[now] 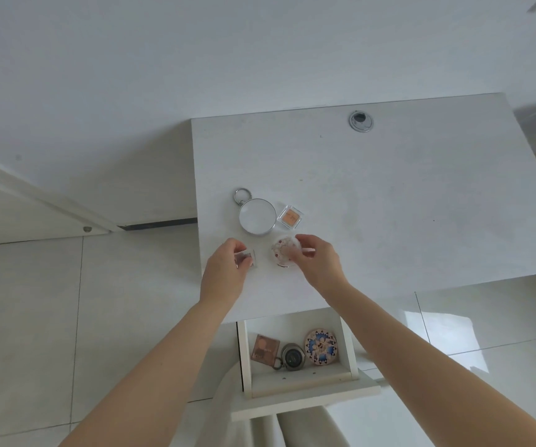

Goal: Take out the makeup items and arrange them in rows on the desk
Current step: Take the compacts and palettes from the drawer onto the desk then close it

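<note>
On the white desk [389, 204] lie a round silver compact with a key ring [257, 216] and, right of it, a small clear square case with orange powder [290, 216]. In front of them, my left hand [228, 269] pinches a small clear square case [250, 258] at the desk's left edge. My right hand [316, 262] holds a round floral-patterned compact [282, 253] by its right rim on the desk. Below the desk, the open white drawer [302, 379] holds a brown square palette [265, 346], a dark round compact with a ring [292, 358] and a round blue-patterned compact [321, 346].
A silver cable grommet [361, 121] sits near the desk's far edge. The desk's right part is bare. White tiled floor [50, 317] lies to the left, and light fabric [260, 427] hangs under the drawer.
</note>
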